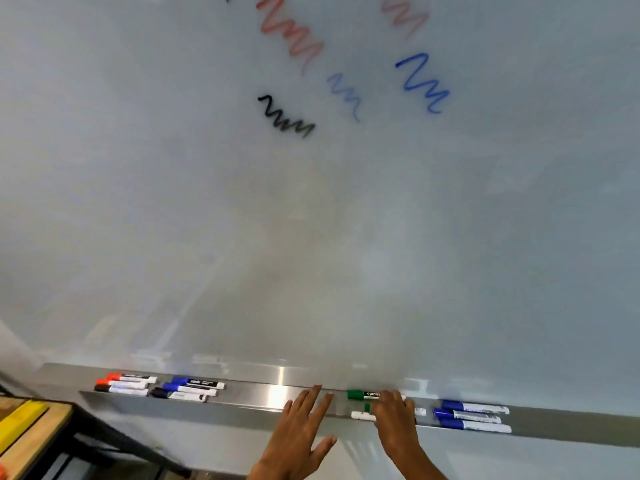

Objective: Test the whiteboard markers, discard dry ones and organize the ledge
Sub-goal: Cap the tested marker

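Note:
A steel ledge (270, 396) runs along the bottom of the whiteboard (311, 220). At its left lie red and black markers (124, 384) and, beside them, blue and black markers (192, 388). Three blue markers (472, 416) lie at the right. My left hand (301, 431) rests open on the ledge's front edge, holding nothing. My right hand (394, 415) lies over the green markers (363, 395), fingers curled on them; how many it covers is hidden. Whether it grips one I cannot tell.
Red, blue and black test squiggles (287, 116) mark the upper board. A wooden table (38, 431) with a yellow object (20, 420) stands at the lower left, below the ledge's end.

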Tool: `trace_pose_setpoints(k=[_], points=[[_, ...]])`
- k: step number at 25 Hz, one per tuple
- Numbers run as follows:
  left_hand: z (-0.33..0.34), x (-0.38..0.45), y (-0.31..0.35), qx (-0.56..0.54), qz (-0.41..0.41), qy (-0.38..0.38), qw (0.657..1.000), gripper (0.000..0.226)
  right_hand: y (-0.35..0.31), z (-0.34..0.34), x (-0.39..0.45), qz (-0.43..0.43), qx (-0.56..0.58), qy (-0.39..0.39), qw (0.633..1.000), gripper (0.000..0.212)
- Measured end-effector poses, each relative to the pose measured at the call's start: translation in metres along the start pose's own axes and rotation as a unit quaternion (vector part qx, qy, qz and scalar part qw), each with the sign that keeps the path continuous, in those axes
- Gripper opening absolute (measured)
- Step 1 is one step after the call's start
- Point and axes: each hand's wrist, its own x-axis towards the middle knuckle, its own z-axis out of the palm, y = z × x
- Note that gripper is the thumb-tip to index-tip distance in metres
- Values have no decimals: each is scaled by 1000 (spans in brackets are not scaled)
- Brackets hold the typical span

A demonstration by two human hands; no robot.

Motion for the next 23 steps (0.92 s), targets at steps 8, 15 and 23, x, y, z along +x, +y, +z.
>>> trace_pose_setpoints(k=[8, 15, 23], points=[[-39, 29, 38, -29, 110, 58, 992, 73, 3, -62, -20, -1, 170, 153, 973, 18], [-103, 38, 82, -173, 169, 125, 962, 64, 6, -161, -68, 2, 473, 294, 831, 8], [-182, 33, 123, -269, 286, 319, 863, 20, -13, -255, -117, -1, 655, 399, 642, 16]])
